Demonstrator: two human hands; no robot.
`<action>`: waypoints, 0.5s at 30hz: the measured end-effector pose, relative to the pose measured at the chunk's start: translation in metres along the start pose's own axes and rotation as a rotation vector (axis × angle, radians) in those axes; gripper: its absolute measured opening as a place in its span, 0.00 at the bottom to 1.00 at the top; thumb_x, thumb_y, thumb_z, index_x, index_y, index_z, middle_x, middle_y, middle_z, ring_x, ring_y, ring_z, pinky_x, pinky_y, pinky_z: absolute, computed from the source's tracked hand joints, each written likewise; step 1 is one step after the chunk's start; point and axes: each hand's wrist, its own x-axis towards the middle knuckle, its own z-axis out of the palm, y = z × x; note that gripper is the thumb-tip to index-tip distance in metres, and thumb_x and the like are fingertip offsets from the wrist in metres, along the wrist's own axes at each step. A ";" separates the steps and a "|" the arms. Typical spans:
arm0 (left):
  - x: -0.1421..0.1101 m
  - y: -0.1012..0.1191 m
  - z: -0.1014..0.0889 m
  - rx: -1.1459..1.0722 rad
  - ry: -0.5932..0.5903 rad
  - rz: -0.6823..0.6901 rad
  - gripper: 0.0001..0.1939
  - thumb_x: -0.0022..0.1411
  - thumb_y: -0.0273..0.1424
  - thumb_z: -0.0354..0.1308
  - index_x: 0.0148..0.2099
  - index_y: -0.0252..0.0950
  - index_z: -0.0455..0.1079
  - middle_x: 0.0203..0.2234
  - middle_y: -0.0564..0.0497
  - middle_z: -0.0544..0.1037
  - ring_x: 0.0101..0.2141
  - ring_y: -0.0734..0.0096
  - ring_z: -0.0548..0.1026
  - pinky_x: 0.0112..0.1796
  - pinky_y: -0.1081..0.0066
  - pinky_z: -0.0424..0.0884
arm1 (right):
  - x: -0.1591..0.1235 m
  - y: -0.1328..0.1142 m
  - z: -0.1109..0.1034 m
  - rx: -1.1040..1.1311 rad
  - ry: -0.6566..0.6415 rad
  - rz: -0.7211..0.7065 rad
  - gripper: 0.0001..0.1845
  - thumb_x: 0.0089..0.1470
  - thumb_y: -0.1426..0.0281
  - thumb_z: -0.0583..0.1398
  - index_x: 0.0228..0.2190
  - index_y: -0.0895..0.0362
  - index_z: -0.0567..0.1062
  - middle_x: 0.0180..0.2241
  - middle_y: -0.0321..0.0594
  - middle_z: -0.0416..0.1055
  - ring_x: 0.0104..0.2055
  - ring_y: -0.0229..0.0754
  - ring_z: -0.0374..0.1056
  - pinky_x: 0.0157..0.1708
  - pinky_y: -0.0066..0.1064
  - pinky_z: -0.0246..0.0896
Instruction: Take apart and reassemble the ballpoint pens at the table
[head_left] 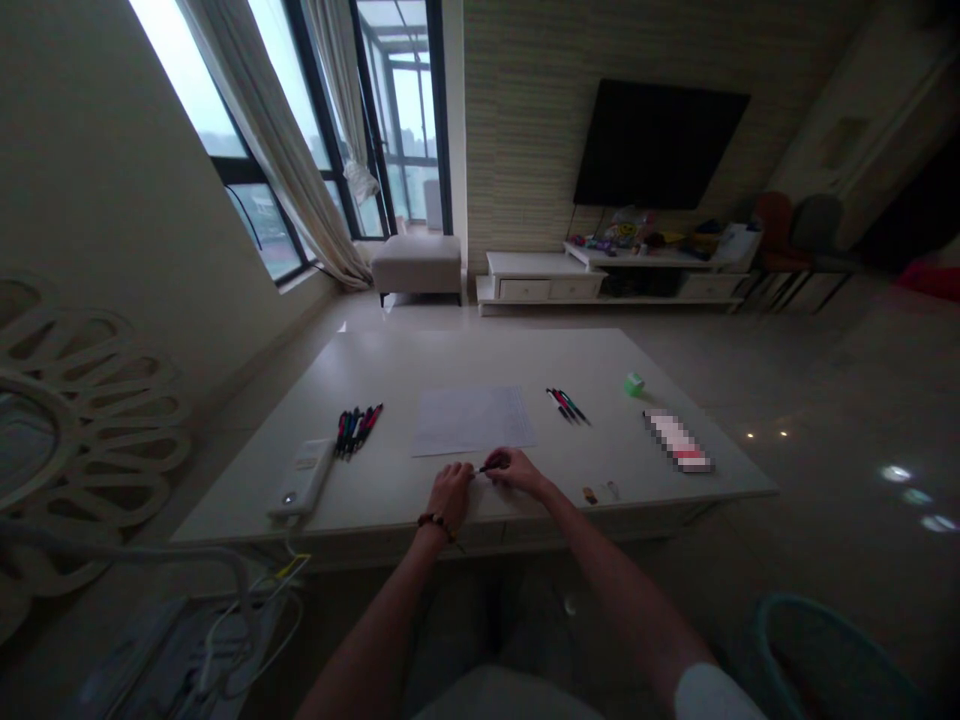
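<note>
Near the front edge of the white table (360, 365), both hands meet at a small dark pen (481, 469). My left hand (451, 490), with a beaded bracelet at the wrist, is closed around one end of it. Pinched at the other end are the fingers of my right hand (516, 469). Just beyond them lies a sheet of paper (472, 420). A bunch of several pens (358, 430) rests to the left of the paper, and a smaller group of pens (568, 405) to its right. The pen's finer parts are too small to make out.
A white power strip (306, 480) with a cable lies at the table's left. On the right are a green round object (634, 384), a blurred-out flat item (677, 441) and a small brown piece (589, 495). A teal-rimmed basket (810, 606) stands on the floor.
</note>
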 end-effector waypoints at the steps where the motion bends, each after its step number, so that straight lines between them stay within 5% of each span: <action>1: 0.000 0.000 0.000 -0.002 -0.001 -0.003 0.08 0.62 0.26 0.43 0.39 0.38 0.63 0.35 0.50 0.70 0.37 0.68 0.65 0.38 0.68 0.58 | 0.000 0.000 0.000 0.008 0.009 0.008 0.20 0.42 0.56 0.63 0.30 0.61 0.73 0.23 0.38 0.73 0.16 0.31 0.64 0.14 0.21 0.53; 15: 0.000 0.002 -0.001 0.034 0.019 0.002 0.09 0.64 0.28 0.42 0.40 0.38 0.63 0.34 0.50 0.70 0.36 0.67 0.66 0.38 0.69 0.58 | 0.000 0.004 0.000 0.012 0.042 -0.007 0.19 0.43 0.57 0.62 0.29 0.61 0.72 0.23 0.38 0.73 0.16 0.31 0.64 0.14 0.20 0.53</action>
